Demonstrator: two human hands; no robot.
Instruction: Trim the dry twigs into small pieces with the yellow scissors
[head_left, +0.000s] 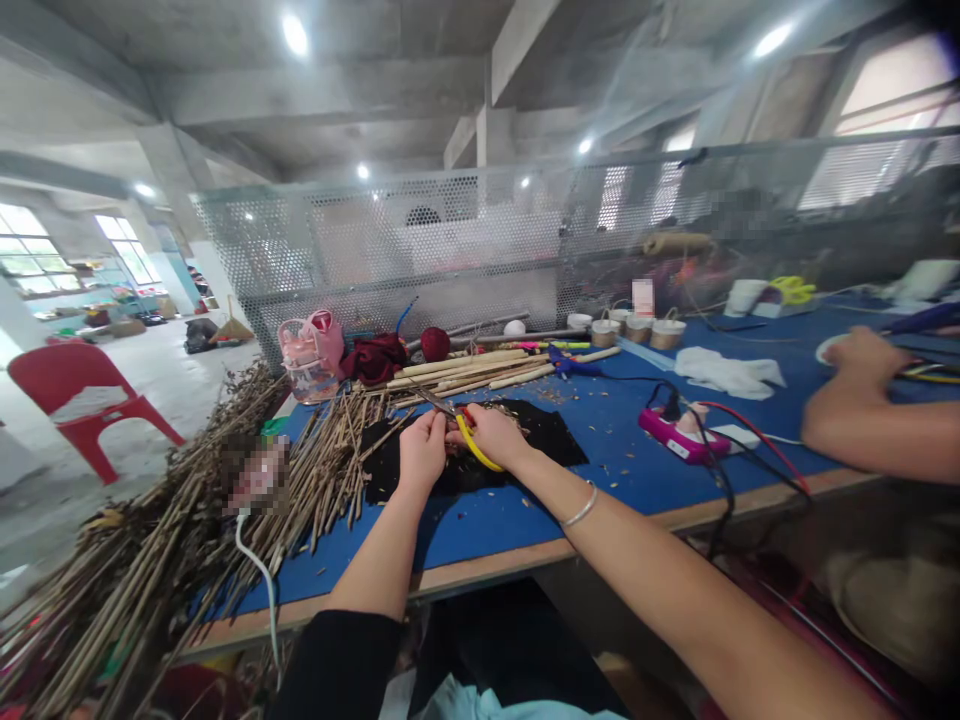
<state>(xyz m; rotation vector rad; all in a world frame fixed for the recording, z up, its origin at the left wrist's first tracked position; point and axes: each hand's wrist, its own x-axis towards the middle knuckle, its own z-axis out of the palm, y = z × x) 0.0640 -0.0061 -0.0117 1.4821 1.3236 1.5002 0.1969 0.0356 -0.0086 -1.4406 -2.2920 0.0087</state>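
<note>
My right hand [495, 436] is wrapped round a pair of scissors [477, 446] with yellow handles, their blades pointing up and to the left. Close beside it, my left hand [424, 452] is closed in a pinch near the blades; what its fingers hold is too small to make out. Both hands are above a black cloth [551, 430] strewn with small plant scraps. Left of the cloth, many dry brown stems [330, 465] lie in a loose heap that overhangs the table edge.
Pale sticks [457, 372] lie behind the cloth, near a blue glue gun [570, 364]. A magenta power strip [682, 437], white gloves [729, 372] and small pots [637, 328] are on the blue table [622, 490]. Another person's arm [862, 420] rests at the right. A perforated metal screen [360, 240] stands behind.
</note>
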